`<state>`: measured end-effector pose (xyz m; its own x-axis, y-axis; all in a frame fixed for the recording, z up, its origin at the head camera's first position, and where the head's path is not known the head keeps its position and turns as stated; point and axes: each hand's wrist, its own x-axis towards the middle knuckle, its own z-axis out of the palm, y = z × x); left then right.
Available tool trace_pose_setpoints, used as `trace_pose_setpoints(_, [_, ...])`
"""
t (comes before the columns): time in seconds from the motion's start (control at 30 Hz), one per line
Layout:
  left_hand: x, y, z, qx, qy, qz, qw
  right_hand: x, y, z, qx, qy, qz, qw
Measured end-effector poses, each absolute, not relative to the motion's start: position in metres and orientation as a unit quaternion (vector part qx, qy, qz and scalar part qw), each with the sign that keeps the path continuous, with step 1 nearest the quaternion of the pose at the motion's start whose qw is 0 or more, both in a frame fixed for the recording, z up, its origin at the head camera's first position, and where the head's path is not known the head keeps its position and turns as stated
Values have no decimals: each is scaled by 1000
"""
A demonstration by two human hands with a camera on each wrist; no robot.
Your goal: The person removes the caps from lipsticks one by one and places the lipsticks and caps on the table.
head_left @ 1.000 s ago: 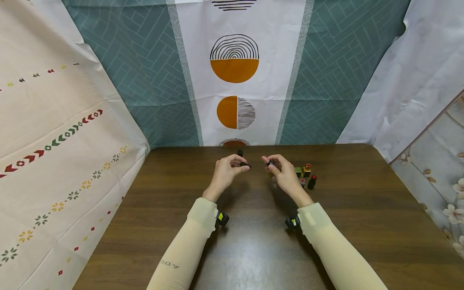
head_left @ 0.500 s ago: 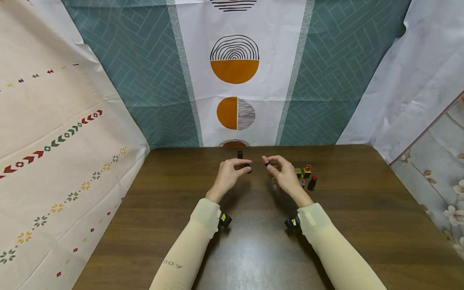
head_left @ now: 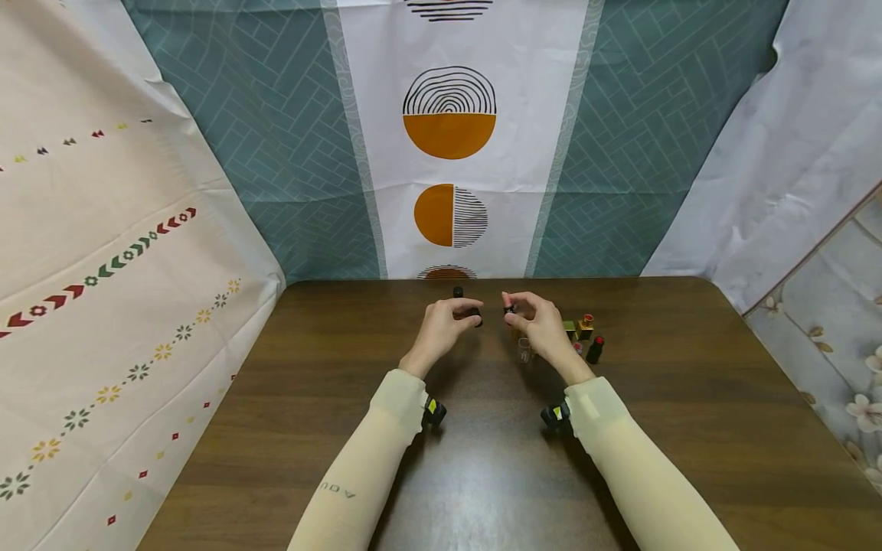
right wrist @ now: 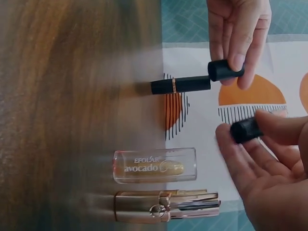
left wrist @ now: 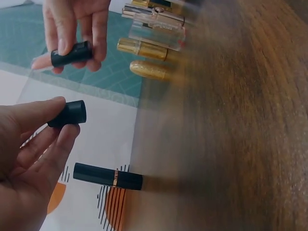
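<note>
My left hand (head_left: 439, 330) pinches a short black lipstick cap (left wrist: 70, 114) between thumb and fingers, above the table. To its right, my right hand (head_left: 540, 325) pinches a short black lipstick piece (right wrist: 245, 130) by its sides. A pinkish tip shows beside that piece in the left wrist view; whether it is lipstick or a fingertip I cannot tell. The two black pieces are apart. Just behind my left hand, a closed black lipstick (right wrist: 180, 85) with a thin gold band stands upright on the table.
Near my right hand stand a clear case (right wrist: 155, 166) lettered avocado, a gold lipstick tube (right wrist: 139, 207), and a dark bottle-like lipstick (head_left: 596, 350) with a red top. A gold-based lipstick (head_left: 585, 327) stands behind. The wooden table (head_left: 475, 474) ends at a hanging cloth (head_left: 606, 153).
My left hand has moved slightly right, toward the right hand, and its cap has tipped from sideways to more upright. The black piece in my right hand has also turned more upright.
</note>
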<state>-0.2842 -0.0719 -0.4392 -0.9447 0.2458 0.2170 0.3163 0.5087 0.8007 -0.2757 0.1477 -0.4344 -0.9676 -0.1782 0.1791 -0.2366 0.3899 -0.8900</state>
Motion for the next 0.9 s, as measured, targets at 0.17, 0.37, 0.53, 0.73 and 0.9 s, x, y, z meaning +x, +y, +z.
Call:
trace_pose_setpoints(0.17, [-291, -68, -441, -164, -876, -454, 26, -282, 143, -432, 123, -856, 503, 12])
trace_pose_setpoints(0.37, [-295, -63, -447, -174, -886, -428, 26, -290, 140, -429, 137, -878, 458, -12])
trace_pose_setpoints(0.53, [-296, -58, -452, -177, -899, -399, 30, -296, 140, -428, 150, -894, 422, -27])
trace_pose_setpoints(0.73, [-297, -52, -454, -178, -910, -373, 26, -303, 138, -429, 176, -910, 375, -32])
trace_pose_setpoints(0.9, [-299, -49, -457, -164, -913, -372, 24, -307, 133, -428, 193, -920, 339, -37])
